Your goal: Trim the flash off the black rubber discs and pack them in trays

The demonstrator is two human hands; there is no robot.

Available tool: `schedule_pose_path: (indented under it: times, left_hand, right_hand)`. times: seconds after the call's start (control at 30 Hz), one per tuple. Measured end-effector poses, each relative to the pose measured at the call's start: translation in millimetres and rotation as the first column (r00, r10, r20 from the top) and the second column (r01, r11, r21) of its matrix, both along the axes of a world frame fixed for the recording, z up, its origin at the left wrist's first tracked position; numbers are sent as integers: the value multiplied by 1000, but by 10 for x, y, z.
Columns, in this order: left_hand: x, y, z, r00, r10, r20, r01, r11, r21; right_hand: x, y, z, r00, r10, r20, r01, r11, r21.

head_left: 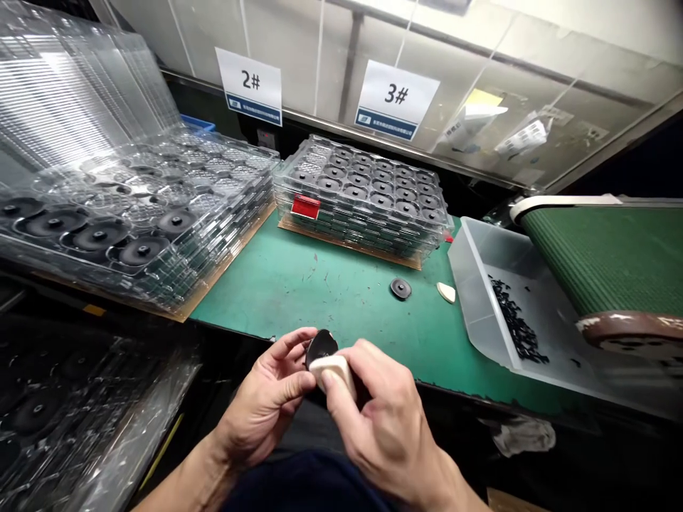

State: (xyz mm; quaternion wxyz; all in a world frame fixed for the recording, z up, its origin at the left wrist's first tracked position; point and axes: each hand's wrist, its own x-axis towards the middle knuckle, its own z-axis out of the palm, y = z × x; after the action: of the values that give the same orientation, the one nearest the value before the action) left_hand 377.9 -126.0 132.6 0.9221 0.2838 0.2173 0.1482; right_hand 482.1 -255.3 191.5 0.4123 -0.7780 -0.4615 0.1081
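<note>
My left hand (pixel 269 402) is closed on a black round rubber-like disc (pixel 321 346), tilted up in front of me near the table's front edge. In my right hand (pixel 381 412) is a cream-white block with rounded corners (pixel 335 371), gripped between thumb and fingers. The block presses against the lower part of the disc and hides some of it. On the green tabletop beyond my hands lies another black disc (pixel 400 288), with a small raised centre. To its right rests a small cream piece (pixel 446 292).
Stacked clear trays holding black discs (pixel 357 192) stand at the back. A larger tray stack (pixel 213 235) is on the left. At right, a translucent bin (pixel 483 327) holds small black bits (pixel 515 323) beside a green conveyor belt (pixel 613 256).
</note>
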Motion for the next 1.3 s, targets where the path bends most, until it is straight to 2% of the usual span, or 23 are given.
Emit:
schedule_pose_path:
  times: [0.13, 0.23, 0.33, 0.43, 0.57, 0.7, 0.73, 0.87, 1.0, 1.1, 1.13, 1.23, 1.3]
  left_hand:
    - [7, -3, 86, 999, 37, 37, -40, 996, 85]
    - [-30, 33, 139, 994, 93, 55, -101, 980, 170]
    - [-76, 83, 149, 992, 126, 19, -127, 972, 198]
    - [-93, 111, 154, 991, 132, -34, -123, 976, 178]
    - [-95, 119, 185, 991, 118, -58, -109, 983, 146]
    - [-141, 123, 165, 996, 48, -70, -40, 992, 116]
    - [-160, 128, 149, 997, 31, -77, -23, 994, 102]
    - [-229, 160, 77, 999, -37, -23, 38, 999, 28]
    - [-241, 181, 55, 994, -99, -37, 99, 995, -14]
    - [-224, 177, 70, 995, -75, -65, 73, 997, -36]
    - [-218, 174, 77, 995, -69, -76, 66, 997, -39]
    - [-203, 166, 94, 991, -76, -114, 73, 997, -32]
    - [-191, 161, 100, 989, -75, -126, 72, 997, -29]
  right_hand:
    - [-90, 50, 109, 999, 15, 45, -19, 994, 104]
    - [-55, 29, 133, 994, 63, 86, -68, 996, 53]
    - [-3, -5, 98, 991, 35, 126, -31, 999, -30]
    - [-11, -12, 75, 990, -6, 142, 12, 999, -37]
    - [-47, 7, 96, 996, 74, 46, -74, 997, 7]
    - [8, 7, 87, 992, -29, 122, 33, 999, -29]
    - [22, 1, 84, 993, -23, 115, 28, 999, -37]
    - [48, -42, 93, 987, 148, 68, -144, 988, -58]
    - [83, -81, 95, 986, 95, 134, -83, 992, -92]
    - [113, -96, 76, 967, 218, 132, -199, 969, -147]
    - [122, -97, 68, 964, 225, 144, -202, 967, -158]
    - [141, -98, 55, 968, 142, 209, -109, 981, -159]
    - [140, -107, 54, 966, 155, 206, -123, 979, -162]
